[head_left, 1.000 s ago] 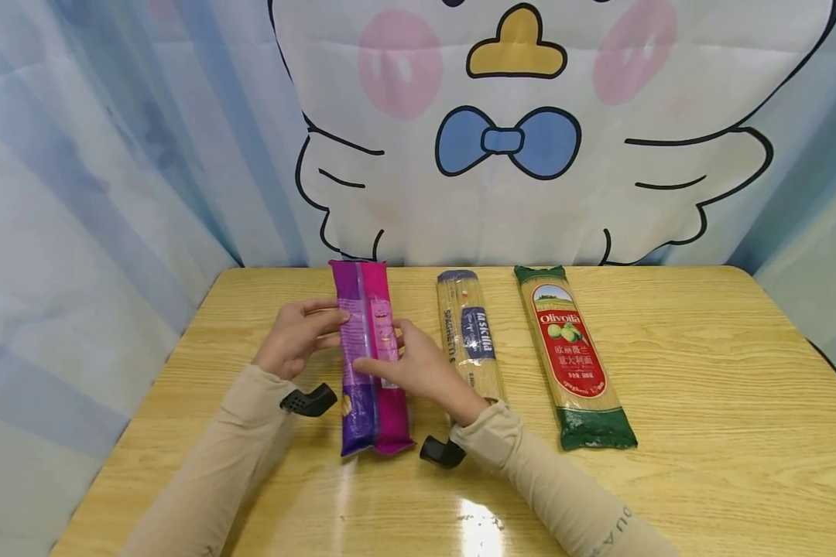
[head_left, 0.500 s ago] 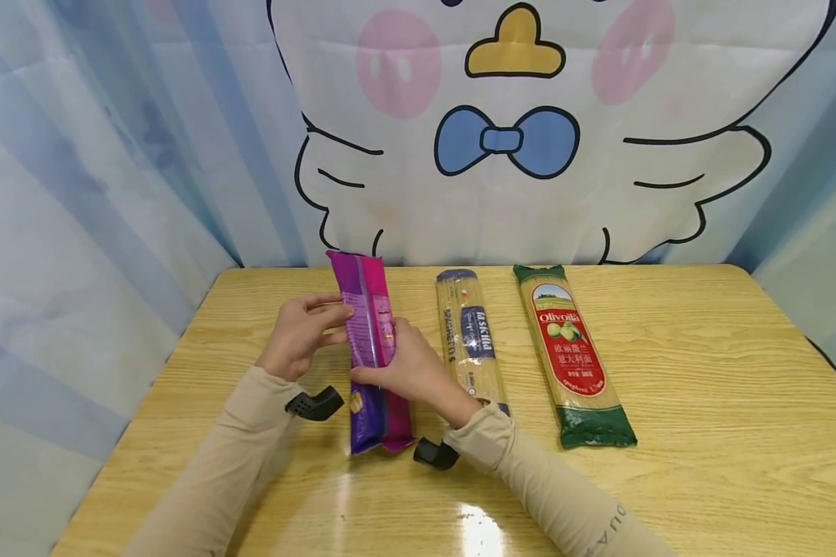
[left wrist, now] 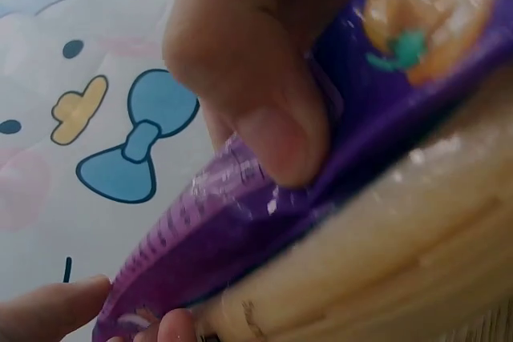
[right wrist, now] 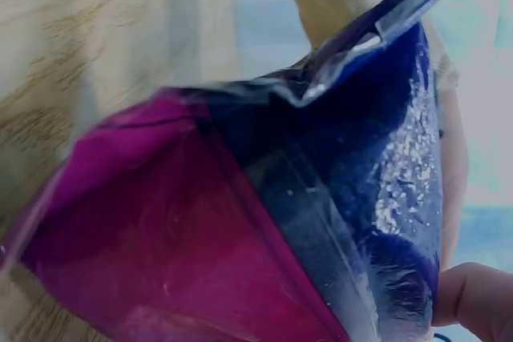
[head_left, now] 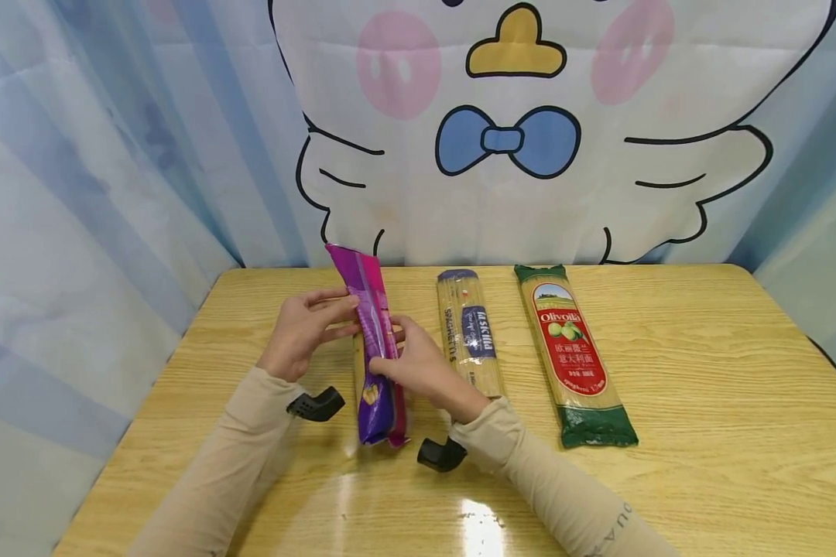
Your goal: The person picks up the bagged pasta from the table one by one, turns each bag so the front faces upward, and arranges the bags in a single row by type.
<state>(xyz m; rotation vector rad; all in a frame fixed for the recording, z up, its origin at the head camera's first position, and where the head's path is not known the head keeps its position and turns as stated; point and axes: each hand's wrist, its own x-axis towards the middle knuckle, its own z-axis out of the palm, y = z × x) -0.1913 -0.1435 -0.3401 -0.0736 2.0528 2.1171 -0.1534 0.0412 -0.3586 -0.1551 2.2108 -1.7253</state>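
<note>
A purple-and-magenta pasta packet (head_left: 375, 340) is held between both hands, turned partly onto its side with its far end raised. Pale pasta sticks (left wrist: 385, 270) show through its clear side in the left wrist view. My left hand (head_left: 310, 325) holds the packet's left edge near the far end, thumb on top. From the right, my right hand (head_left: 421, 360) grips the middle, its thumb across the purple face and its other fingers partly hidden behind. The packet's crimped near end (right wrist: 304, 90) fills much of the right wrist view.
On the wooden table (head_left: 710, 371), a clear spaghetti packet with a blue label (head_left: 474, 333) lies just right of the right hand. Farther right lies a green-ended spaghetti packet with a red label (head_left: 574, 356). A cartoon curtain (head_left: 404, 193) hangs behind the table.
Both hands have rolled the pasta packet from lying flat, back seam up, onto its side toward the right. Its far end has risen, and pasta now shows along its left side.
</note>
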